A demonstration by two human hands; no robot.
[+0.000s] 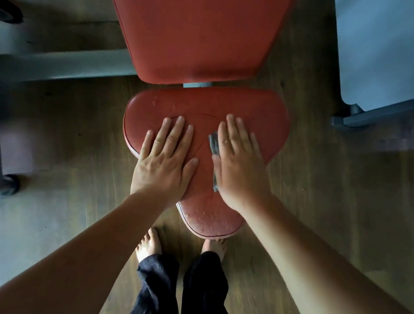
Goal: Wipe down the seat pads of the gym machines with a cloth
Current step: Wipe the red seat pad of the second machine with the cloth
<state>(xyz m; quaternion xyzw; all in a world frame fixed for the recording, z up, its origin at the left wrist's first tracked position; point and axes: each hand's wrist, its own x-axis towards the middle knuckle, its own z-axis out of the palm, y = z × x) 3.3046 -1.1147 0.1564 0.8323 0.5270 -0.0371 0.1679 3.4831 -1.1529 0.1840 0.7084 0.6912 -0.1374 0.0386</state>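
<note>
A red heart-shaped seat pad point(263, 116) lies below me, with the red back pad point(196, 25) rising behind it. My left hand point(166, 157) rests flat on the seat's left half, fingers straight. My right hand point(239, 160) presses flat on a grey cloth point(213, 143) on the seat's right half. Only the cloth's left edge shows from under the palm. Small droplets or worn specks show on the seat's narrow front tip and its far left.
Grey machine frame bars point(63, 68) run along the left, with a wheel point(10, 186) near the floor. Another grey frame point(388, 111) and a pale panel stand at the right. The wooden floor point(324, 210) surrounds the seat. My bare feet point(149, 243) stand just before it.
</note>
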